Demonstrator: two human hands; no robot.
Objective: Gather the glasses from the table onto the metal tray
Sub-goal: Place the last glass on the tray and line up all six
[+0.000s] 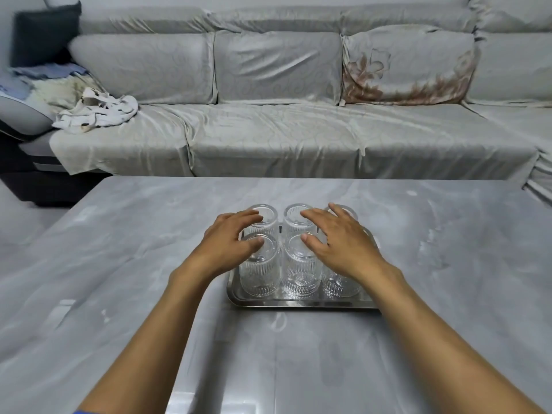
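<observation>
From the head view, your left hand (228, 239) and right hand (337, 237), fingers spread, hover over the ribbed glasses (260, 264) standing together on the tray (298, 303), sofa (268, 130) at twelve o'clock beyond the table (119, 264).

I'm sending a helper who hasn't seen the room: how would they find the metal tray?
Look at the grey table in front of the sofa. Near its middle lies the shiny metal tray, the only thing on it, carrying clear ribbed glasses in two rows.
</observation>
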